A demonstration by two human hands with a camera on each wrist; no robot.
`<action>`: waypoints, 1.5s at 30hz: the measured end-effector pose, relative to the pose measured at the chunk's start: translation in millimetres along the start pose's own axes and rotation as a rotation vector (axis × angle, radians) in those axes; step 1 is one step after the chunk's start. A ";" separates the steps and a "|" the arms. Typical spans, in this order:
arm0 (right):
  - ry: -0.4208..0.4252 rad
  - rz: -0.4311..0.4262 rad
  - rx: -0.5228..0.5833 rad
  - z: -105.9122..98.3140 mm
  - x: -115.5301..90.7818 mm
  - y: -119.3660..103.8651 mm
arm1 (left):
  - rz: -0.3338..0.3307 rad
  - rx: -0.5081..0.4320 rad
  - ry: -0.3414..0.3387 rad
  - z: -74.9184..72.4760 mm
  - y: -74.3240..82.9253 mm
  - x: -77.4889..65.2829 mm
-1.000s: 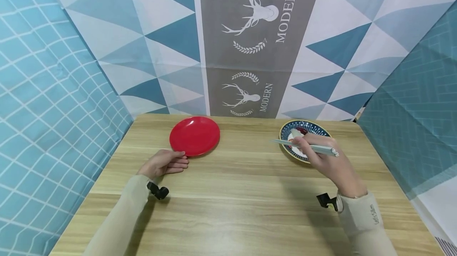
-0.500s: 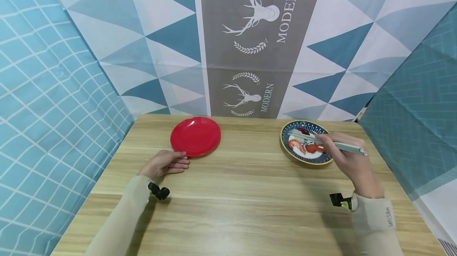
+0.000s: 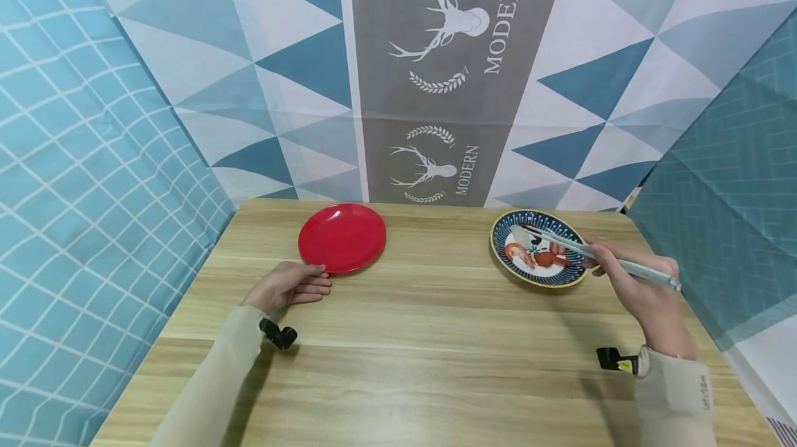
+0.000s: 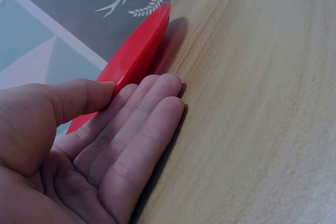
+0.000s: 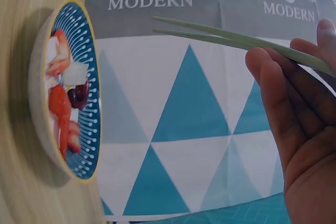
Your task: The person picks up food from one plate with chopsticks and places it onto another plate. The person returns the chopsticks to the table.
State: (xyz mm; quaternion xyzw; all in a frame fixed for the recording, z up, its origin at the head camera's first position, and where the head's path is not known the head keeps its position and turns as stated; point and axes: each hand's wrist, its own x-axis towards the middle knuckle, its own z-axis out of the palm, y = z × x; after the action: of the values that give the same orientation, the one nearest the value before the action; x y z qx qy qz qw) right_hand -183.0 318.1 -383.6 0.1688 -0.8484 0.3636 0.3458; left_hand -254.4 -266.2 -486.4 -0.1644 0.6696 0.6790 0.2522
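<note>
My left hand (image 3: 288,286) pinches the near rim of a red plate (image 3: 342,236) between thumb and index finger, its other fingers lying fairly straight beside the rim. In the left wrist view the plate (image 4: 137,51) looks tilted from the camera's angle. On the right, my right hand (image 3: 644,291) holds pale green chopsticks (image 3: 623,263). Their tips stand slightly apart with nothing between them, over a blue-patterned bowl (image 5: 37,87) with a yellow rim. Inside lie a shrimp (image 5: 60,51), a whitish translucent cube (image 5: 75,73), a dark red piece (image 5: 79,96) and an orange-red piece (image 5: 60,108).
Both dishes stand near the back of a wooden table (image 3: 398,350). Behind it hangs a cloth backdrop (image 3: 436,87) with deer and triangle prints. Blue cloth walls (image 3: 93,156) flank the table. Each wrist carries a small black camera (image 3: 278,334).
My right hand has moved rightward, drawing the chopsticks back across the bowl and uncovering the food. The chopstick tips have spread a little. My left hand stays at the red plate.
</note>
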 end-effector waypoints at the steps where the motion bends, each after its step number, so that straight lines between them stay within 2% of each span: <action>1: -0.006 0.005 -0.006 -0.8 -1.2 1.4 | -0.001 0.000 0.000 0.1 0.0 -0.1; 9: -0.053 0.067 0.051 -3.4 -9.1 13.3 | -0.002 0.004 -0.003 1.0 -0.4 -1.0; 15: -0.113 0.192 0.042 -2.9 -16.3 21.2 | -0.004 0.016 0.001 1.5 0.0 -1.9; 20: -0.163 0.249 0.013 -2.0 -22.4 27.4 | -0.007 0.025 -0.001 2.7 2.2 -2.7; 23: -0.184 0.265 0.016 -1.0 -26.8 31.8 | -0.007 0.033 -0.003 3.3 2.9 -2.2; 30: -0.208 0.264 0.114 2.7 -33.0 37.8 | 0.002 0.041 -0.005 2.9 2.3 -1.5; 40: -0.240 0.275 0.018 10.3 -39.6 44.1 | 0.010 0.047 -0.014 3.2 2.0 -2.8; 45: -0.227 0.283 -0.002 15.4 -41.6 45.4 | 0.012 0.052 -0.024 2.9 2.0 -3.3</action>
State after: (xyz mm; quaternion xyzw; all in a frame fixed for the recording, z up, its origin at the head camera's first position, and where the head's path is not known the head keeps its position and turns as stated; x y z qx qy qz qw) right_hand -185.3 339.1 -443.5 0.0875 -0.8976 0.3862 0.1934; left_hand -252.5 -263.7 -482.8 -0.1458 0.6848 0.6648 0.2605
